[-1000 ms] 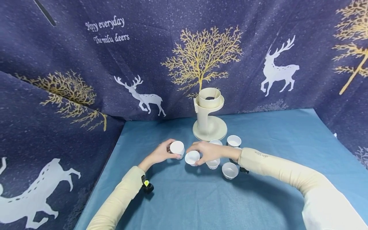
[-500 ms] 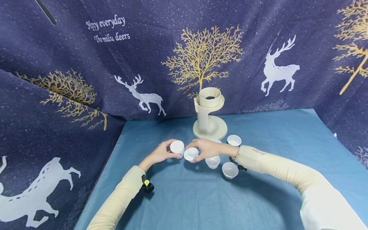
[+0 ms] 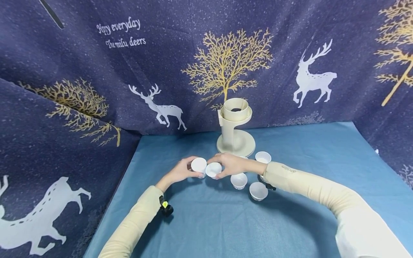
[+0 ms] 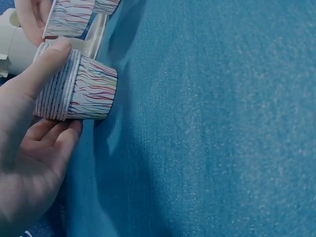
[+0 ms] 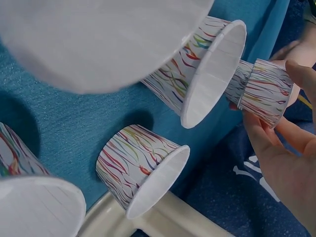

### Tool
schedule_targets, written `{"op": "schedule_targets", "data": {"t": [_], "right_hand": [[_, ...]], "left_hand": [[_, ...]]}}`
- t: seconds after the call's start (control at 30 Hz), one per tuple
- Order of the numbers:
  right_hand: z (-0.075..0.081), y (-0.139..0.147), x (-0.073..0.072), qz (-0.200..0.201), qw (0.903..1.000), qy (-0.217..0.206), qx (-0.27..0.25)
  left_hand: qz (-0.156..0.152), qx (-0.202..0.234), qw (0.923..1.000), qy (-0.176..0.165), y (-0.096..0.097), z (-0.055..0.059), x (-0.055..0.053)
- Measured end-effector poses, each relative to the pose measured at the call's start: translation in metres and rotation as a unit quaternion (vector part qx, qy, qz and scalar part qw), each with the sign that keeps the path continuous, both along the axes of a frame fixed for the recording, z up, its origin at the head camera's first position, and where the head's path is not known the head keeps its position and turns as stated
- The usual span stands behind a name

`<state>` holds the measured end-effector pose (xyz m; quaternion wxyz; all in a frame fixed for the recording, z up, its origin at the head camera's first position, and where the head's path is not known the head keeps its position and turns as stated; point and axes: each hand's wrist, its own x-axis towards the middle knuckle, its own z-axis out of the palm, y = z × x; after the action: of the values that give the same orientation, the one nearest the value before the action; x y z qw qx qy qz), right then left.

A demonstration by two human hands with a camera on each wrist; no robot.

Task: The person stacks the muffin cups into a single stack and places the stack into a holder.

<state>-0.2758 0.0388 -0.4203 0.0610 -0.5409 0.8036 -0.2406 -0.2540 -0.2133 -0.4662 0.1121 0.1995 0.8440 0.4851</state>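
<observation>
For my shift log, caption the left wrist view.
Left hand grips a nested cup stack beside another cup in the right hand.

Paper cups [image 4: 94, 91] matt (smth inside), stand [image 3: 228, 135] smth plas., tablecloth [image 3: 209, 218] matt

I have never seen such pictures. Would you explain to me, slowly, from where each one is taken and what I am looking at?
There is no machine here, only a person working with two bare hands. The widest picture looks forward and down from the person's head. The other two are taken from the left and right wrists, so they show each hand's work up close.

The left hand holds a stack of nested paper cups. The right hand holds another cup beside the stack.

On the blue cloth stand more loose cups, some partly hidden, and a cream-coloured stand. A patterned dark curtain forms the background.
</observation>
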Motion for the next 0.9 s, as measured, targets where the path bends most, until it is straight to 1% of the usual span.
{"op": "schedule_targets", "data": {"t": [0.07, 0.37, 0.5, 0.77, 0.9], "right_hand": [[0.001, -0.001, 0.000, -0.002, 1.0000, 0.001, -0.001], [0.006, -0.003, 0.001, -0.011, 0.9999, 0.008, -0.001], [0.009, -0.005, 0.002, -0.014, 0.9998, 0.014, -0.002], [0.009, -0.006, 0.001, -0.015, 0.9998, 0.006, -0.013], [0.011, -0.006, 0.000, -0.009, 0.9998, 0.003, -0.018]], "left_hand": [[0.000, 0.000, 1.0000, -0.004, 0.000, 0.002, 0.001], [-0.006, 0.005, 0.9999, -0.006, 0.000, 0.002, 0.000], [-0.015, 0.009, 0.9998, -0.007, -0.001, 0.002, -0.001], [-0.027, 0.013, 0.9996, 0.000, -0.002, 0.001, -0.001], [-0.028, 0.016, 0.9995, -0.006, -0.001, 0.001, -0.001]]}}
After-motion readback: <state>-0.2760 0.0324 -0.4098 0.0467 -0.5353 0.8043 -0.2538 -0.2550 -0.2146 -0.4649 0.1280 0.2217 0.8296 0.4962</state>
